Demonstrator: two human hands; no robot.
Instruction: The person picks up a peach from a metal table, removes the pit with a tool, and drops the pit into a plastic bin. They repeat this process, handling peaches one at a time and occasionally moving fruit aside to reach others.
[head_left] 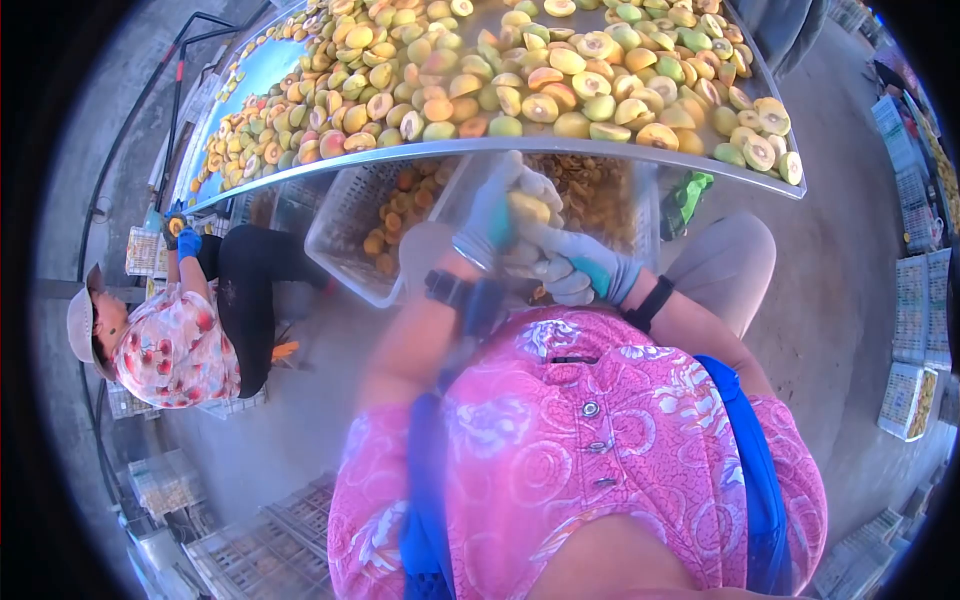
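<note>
My left hand (508, 212), in a grey and teal glove, is closed around a yellow peach half (530, 208). Motion blur softens this hand and its forearm. Close against it is my right hand (580, 262), gloved the same way, with its fingers curled; whatever lies inside them is hidden. Both hands are in front of the metal tray (480, 147), just below its near rim. Many halved peaches (590, 85), yellow to green and some showing brown pits, cover the tray. Below the hands, a white crate (350, 255) holds more pieces of fruit.
A second crate (648, 215) with brownish pieces stands under the tray, beside a green bag (687, 200). My knees flank the crates. At left sits a co-worker (175, 335) with blue gloves. Stacked crates (922, 300) line the right side.
</note>
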